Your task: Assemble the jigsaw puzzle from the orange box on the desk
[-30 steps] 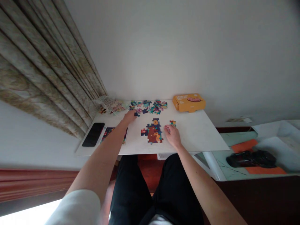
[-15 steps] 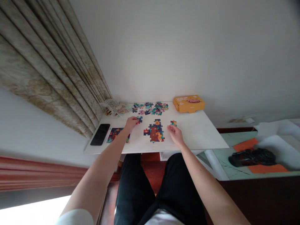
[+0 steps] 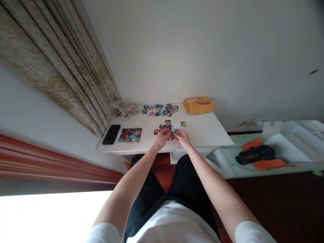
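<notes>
A partly joined jigsaw puzzle point(image 3: 167, 123) lies near the front of the white table, partly covered by my hands. My left hand point(image 3: 162, 137) rests over its lower left part, fingers bent together; what is under the fingertips is hidden. Close by on the right, my right hand point(image 3: 182, 137) pinches a bluish puzzle piece point(image 3: 174, 131) at the puzzle's right edge. Whether that piece is joined to the rest I cannot tell. A small group of joined pieces point(image 3: 183, 124) in yellow and green lies apart, beyond my right hand.
Loose puzzle pieces point(image 3: 170, 110) are heaped at the back by the wall. An orange box point(image 3: 198, 105) stands at the back right. On the left are a picture card point(image 3: 130, 135), a black phone point(image 3: 111, 134) and a clear plastic bag point(image 3: 124, 108). A side surface holds a black object point(image 3: 255, 154).
My left hand has moved right with a puzzle piece, from beside the loose pieces to the joined puzzle. My right hand has left the yellow-green pieces and come in to the puzzle's right edge.
</notes>
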A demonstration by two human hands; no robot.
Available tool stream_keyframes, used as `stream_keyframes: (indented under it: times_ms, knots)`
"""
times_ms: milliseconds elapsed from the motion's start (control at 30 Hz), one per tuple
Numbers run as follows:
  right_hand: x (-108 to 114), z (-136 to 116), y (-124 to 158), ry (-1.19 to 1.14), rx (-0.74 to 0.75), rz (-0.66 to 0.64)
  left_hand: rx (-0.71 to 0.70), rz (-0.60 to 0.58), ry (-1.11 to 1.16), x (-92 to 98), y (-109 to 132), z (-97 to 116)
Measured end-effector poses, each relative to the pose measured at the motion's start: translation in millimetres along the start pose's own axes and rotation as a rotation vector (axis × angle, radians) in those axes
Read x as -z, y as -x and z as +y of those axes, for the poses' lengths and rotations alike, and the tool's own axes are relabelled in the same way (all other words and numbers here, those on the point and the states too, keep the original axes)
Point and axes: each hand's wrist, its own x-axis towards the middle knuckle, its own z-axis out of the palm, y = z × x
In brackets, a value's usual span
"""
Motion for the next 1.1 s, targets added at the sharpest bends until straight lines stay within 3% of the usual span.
stream_keyframes:
  times_ms: [133,300,400,600,733,1100]
  knots:
    - [16,-1,13,0.062,-0.032,0.064,-0.100,0.109,-0.178,27.6,26,-1]
    - [36,-3,22,0.138,-0.047,0.086,-0.229,0.043,-0.441,72.8,65,-2]
    - [40,-2,11,0.175,-0.034,0.069,-0.336,0.001,-0.633,84.7,73,-6]
    - [35,1,-24,0.238,-0.010,0.080,-0.494,-0.087,-0.863,73.1,41,-11]
    - [36,4,-27,0.244,-0.006,0.118,-0.513,-0.143,-0.906,66.1,23,-10]
    - [35,10,-18,0.548,0.188,0.126,-0.580,-0.140,-0.911,66.9,25,-14]
